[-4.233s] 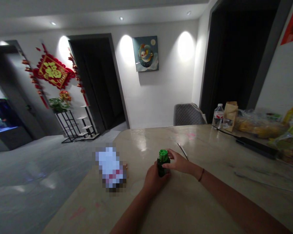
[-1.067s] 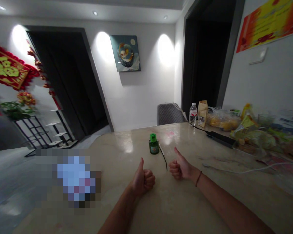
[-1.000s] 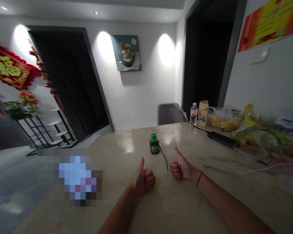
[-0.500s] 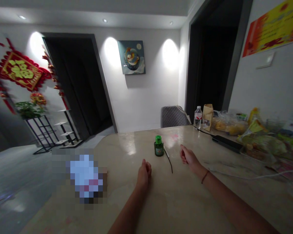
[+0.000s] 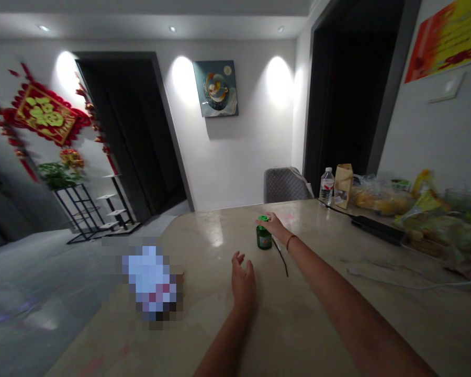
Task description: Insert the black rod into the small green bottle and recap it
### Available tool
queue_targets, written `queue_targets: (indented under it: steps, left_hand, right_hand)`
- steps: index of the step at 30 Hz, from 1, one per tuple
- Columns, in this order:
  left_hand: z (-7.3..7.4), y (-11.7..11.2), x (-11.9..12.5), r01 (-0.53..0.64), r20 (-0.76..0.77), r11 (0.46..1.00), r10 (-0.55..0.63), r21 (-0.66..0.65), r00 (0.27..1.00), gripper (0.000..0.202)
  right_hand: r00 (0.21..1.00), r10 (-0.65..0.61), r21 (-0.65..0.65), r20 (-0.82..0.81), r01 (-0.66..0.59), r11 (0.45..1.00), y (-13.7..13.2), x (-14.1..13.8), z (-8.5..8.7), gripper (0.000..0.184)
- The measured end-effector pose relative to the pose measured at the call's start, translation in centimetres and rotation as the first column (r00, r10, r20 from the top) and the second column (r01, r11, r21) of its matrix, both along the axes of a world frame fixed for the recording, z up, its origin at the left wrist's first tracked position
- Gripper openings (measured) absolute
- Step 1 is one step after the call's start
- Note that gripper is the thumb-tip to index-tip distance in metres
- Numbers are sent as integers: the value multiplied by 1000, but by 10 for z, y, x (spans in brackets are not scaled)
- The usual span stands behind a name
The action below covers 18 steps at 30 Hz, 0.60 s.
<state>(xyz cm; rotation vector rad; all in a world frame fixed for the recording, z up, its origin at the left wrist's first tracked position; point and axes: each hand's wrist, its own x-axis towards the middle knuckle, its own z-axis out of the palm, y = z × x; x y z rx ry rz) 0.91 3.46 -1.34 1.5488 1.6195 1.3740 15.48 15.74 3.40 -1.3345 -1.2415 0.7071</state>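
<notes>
Squat green bottle [image 5: 264, 240] stands on the glossy counter [image 5: 204, 324], its cap [image 5: 262, 218] partly hidden by the right hand [image 5: 276, 225]; whether that grip is closed, I cannot tell. The left hand [image 5: 243, 285] curves half-open, empty.

A single head-worn camera looks forward and down across the table [image 5: 298, 314] toward the far wall [image 5: 247, 162]. It sees the left hand [image 5: 243, 283] and right hand [image 5: 277, 226] near, the wall well beyond.
</notes>
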Motion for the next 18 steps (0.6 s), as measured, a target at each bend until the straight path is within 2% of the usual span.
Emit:
queue_targets:
  steps: [3, 8, 18]
  left_hand:
    - [0, -1, 0, -2, 15, 1000, 2, -11, 1000, 39]
    - [1, 0, 2, 0, 51, 1000, 0, -7, 999, 34]
    - [-1, 0, 3, 6, 33, 1000, -6, -7, 999, 31]
  right_hand:
    - [999, -7, -8, 37, 7, 1000, 8, -4, -12, 55]
    - [993, 20, -22, 120, -17, 1000, 7, -2, -20, 30]
    - [952, 76, 13, 296, -83, 996, -6, 9, -4, 26]
